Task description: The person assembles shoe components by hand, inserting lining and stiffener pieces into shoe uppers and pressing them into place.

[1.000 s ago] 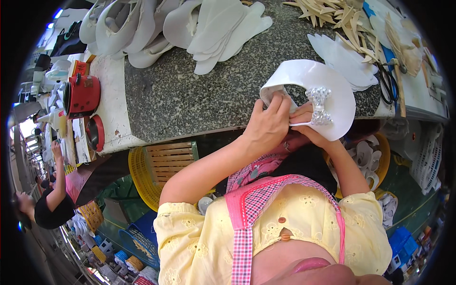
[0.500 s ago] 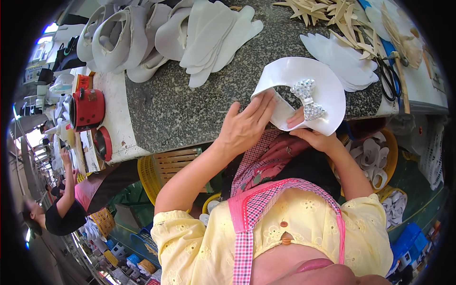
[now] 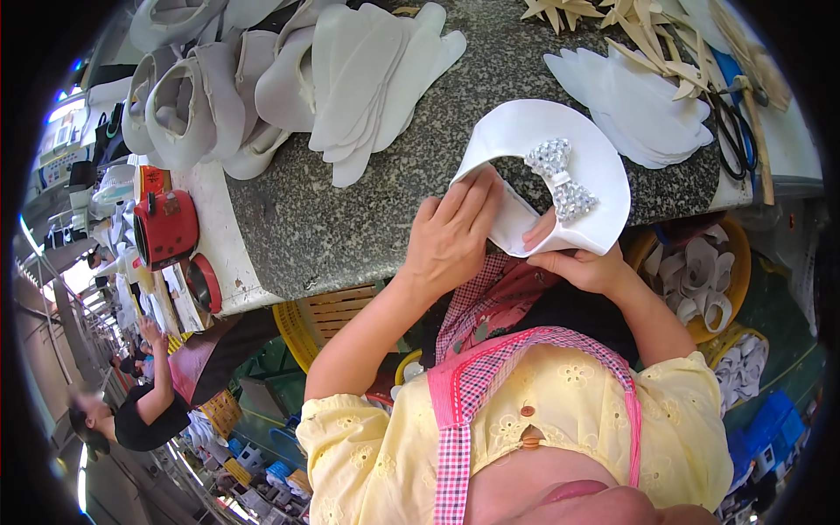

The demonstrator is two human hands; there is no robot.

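A glossy white shoe upper [image 3: 599,162] curves in a loop near the front edge of the stone slab. A silvery rhinestone bow [image 3: 560,179] sits on its band, beside the opening. My left hand [image 3: 451,229] holds the loop's left end, its fingers close together and reaching over the edge into the opening. At the lower right, my right hand [image 3: 582,262] grips the upper with the thumb outside and fingertips showing through the opening. Parts of both hands' fingers are hidden by the upper.
The speckled stone slab [image 3: 367,223] bears grey-white shoes [image 3: 188,109], flat white sole-shaped pieces [image 3: 359,87], more white pieces [image 3: 634,114] and beige pointed strips [image 3: 652,48]. Black-handled scissors [image 3: 733,136] lie right. A red device [image 3: 166,229] stands left; a yellow basket [image 3: 735,280] holds white pieces below.
The whole view has shifted slightly, so the bench items sit at other places in the picture. Both hands keep their hold on the upper, which has barely turned.
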